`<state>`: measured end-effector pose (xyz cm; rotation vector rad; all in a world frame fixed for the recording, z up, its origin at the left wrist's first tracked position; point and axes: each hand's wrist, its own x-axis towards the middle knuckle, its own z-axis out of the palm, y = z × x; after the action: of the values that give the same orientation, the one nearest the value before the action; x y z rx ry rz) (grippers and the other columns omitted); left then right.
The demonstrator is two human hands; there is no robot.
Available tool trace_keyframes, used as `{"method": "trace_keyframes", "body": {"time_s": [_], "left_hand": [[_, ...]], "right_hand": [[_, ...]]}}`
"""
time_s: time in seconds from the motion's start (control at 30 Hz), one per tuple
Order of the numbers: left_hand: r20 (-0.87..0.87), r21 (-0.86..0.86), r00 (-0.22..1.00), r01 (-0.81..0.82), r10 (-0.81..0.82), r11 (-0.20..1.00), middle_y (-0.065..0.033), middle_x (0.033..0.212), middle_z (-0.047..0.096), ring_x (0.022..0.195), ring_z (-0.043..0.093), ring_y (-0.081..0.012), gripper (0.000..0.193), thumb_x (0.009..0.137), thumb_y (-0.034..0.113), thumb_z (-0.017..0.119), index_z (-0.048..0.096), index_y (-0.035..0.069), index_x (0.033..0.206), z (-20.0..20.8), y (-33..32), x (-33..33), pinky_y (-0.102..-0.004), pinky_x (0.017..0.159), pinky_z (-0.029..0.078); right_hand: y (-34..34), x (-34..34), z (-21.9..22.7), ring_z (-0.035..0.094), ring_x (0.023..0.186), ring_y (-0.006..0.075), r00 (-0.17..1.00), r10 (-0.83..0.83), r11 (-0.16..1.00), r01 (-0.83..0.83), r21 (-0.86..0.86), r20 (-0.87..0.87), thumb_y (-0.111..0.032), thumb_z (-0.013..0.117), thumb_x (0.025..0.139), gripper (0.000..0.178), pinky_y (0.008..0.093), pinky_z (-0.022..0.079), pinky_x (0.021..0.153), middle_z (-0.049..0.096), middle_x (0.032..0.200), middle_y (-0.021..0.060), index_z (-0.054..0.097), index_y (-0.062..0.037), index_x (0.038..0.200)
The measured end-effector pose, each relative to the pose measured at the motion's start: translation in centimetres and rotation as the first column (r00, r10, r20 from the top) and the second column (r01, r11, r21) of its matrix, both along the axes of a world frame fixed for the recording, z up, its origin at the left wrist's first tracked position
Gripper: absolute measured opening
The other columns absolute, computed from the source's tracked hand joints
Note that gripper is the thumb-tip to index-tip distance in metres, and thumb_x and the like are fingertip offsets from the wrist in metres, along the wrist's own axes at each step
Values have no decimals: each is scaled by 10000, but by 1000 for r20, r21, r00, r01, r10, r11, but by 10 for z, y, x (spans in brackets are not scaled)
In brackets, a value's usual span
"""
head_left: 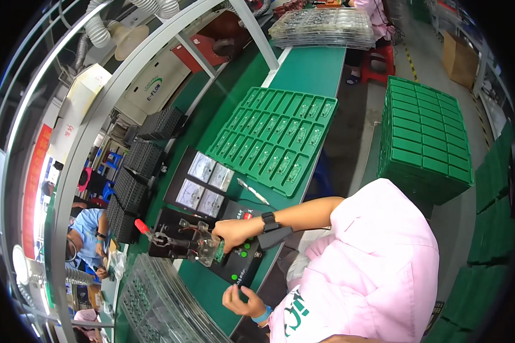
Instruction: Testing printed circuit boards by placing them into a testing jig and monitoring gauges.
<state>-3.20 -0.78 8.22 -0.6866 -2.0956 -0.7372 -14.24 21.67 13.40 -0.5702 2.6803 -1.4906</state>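
My right hand (234, 233), with a black watch band on the wrist, reaches over a black test fixture (174, 220). Its fingers are closed at the edge of a small green circuit board (219, 251) under the fixture's clear plate. A toggle clamp with a red handle (142, 226) stands on the fixture's left side. Lower in the picture, my left hand (243, 303) with a blue wristband hovers near the bench edge, fingers slightly curled and apart, holding nothing. Green buttons (234, 277) sit on the black control box between the hands.
Behind the fixture lies a panel with several dial meters (200, 166). A white pen-like tool (253, 191) rests beside a green compartment tray (274, 131) of circuit boards. Stacked clear trays (160, 303) lie at lower left; green crates (423, 137) stand right. A co-worker (88, 234) sits across.
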Motion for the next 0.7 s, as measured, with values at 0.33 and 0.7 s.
{"method": "trace_keyframes", "body": {"time_s": [0.33,0.7], "left_hand": [[-60,-57,972,224,-227,973,-144,919,626,827,615,-309,202,764,-43,668,652,-20,964,35,2,-3,-397,690,496],[263,6,961,84,-83,996,-169,1096,590,981,600,-344,259,799,-29,646,638,-9,1057,31,-6,-6,-426,841,487]], "right_hand": [[0,0,6,657,835,332,998,8,1000,-8,-6,55,-174,797,635,447,407,508,698,670,873,204,657,38,1003],[92,57,13,606,637,131,991,-128,955,135,-264,45,-125,728,755,161,302,476,570,626,695,47,615,-26,814]]}}
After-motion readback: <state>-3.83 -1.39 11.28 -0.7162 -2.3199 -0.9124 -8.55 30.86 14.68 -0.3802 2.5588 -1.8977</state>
